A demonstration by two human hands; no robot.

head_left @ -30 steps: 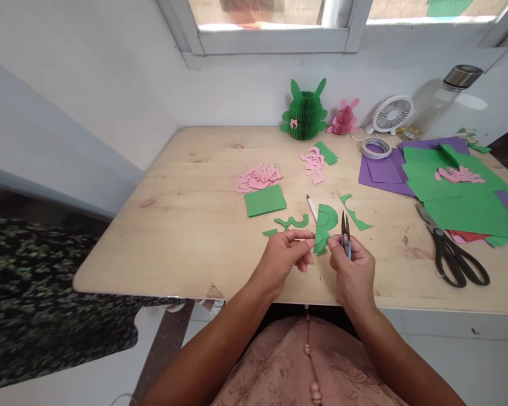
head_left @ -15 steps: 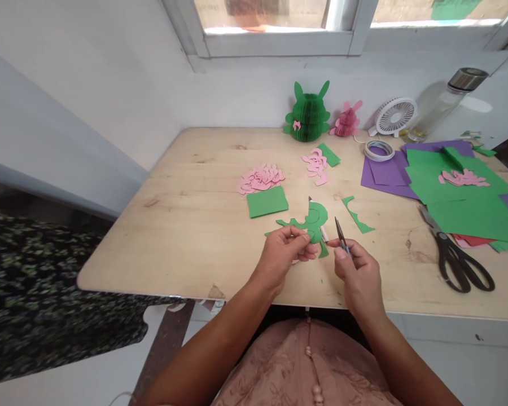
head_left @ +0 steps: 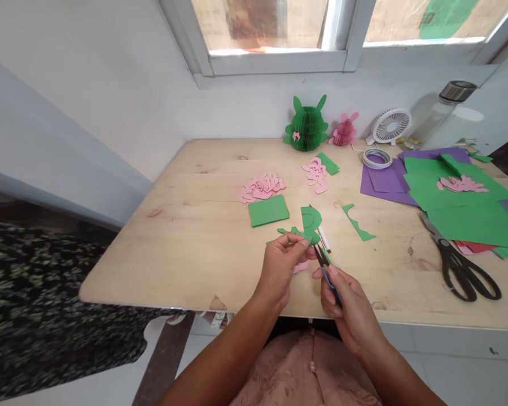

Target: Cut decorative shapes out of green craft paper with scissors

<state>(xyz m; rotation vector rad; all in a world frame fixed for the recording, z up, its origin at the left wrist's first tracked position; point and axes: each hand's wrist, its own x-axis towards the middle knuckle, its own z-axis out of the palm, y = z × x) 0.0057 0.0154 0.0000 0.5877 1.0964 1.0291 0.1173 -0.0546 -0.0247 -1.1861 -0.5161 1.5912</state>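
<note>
Green paper (head_left: 310,221) pinched in the left hand (head_left: 277,272) — small scissors (head_left: 328,276) gripped in the right hand (head_left: 350,310), tips just beside that paper.

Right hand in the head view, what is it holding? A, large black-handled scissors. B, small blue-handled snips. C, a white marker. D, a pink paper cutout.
B: the right hand pinches the small blue-handled snips between thumb and fingers, their dark blades close to the green paper cutout in the left hand.
</note>
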